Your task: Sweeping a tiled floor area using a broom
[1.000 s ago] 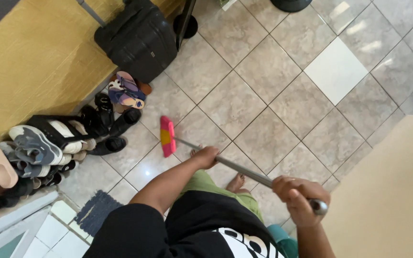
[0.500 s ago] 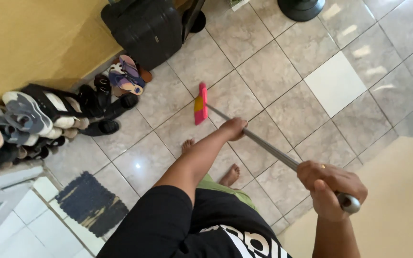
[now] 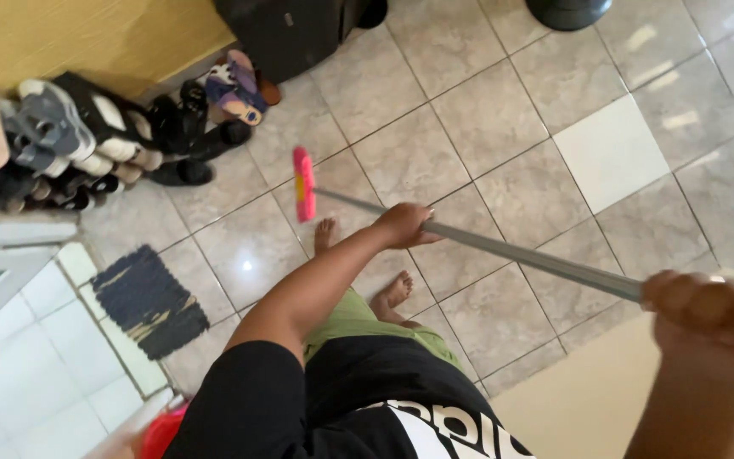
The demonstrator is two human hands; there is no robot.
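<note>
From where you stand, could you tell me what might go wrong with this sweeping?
The pink broom head sits close to the bare feet, so a pull-back stroke could hit the toes. The shoe pile by the wall lies within the stroke's range and might get scattered. The right hand grips the very end of the metal handle, which may limit control.

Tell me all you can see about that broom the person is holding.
The broom has a narrow pink head with a yellow patch and a long grey handle that looks like metal. It slants across the tiled floor, head down near the bare feet. The left hand grips mid-handle; the right hand, blurred, holds the upper end.
</note>
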